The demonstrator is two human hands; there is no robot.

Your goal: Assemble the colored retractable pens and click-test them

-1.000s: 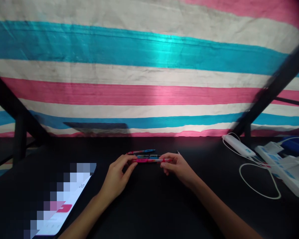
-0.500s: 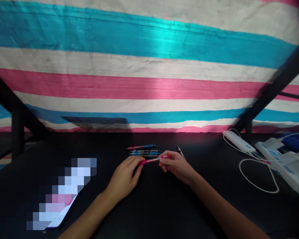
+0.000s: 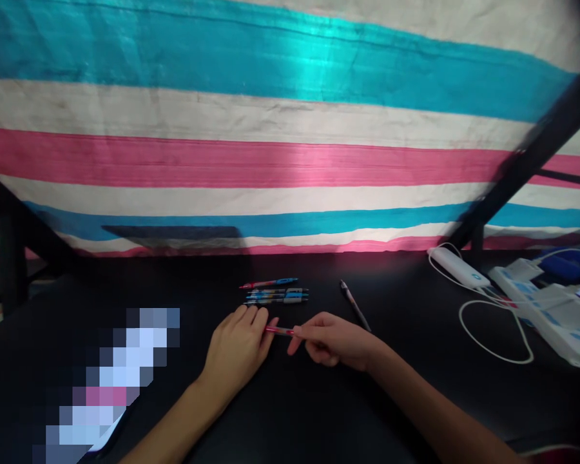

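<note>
Pink along its barrel, the pen (image 3: 281,330) lies left-to-right between both hands over the black counter (image 3: 294,406), the right hand (image 3: 336,340) pinching its right end, the left hand (image 3: 236,348) resting nearly flat fingers on its left end, grip unclear.

I read one view, head-worn | faces forward and down across the desk (image 3: 294,412) | left hand (image 3: 236,348), right hand (image 3: 333,338) close, low centre | striped cloth (image 3: 290,161) fills the far upper half

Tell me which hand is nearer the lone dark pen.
Right. The right hand sits just beside the near end of the dark pen; the left hand rests farther left, past the pink pen.
</note>
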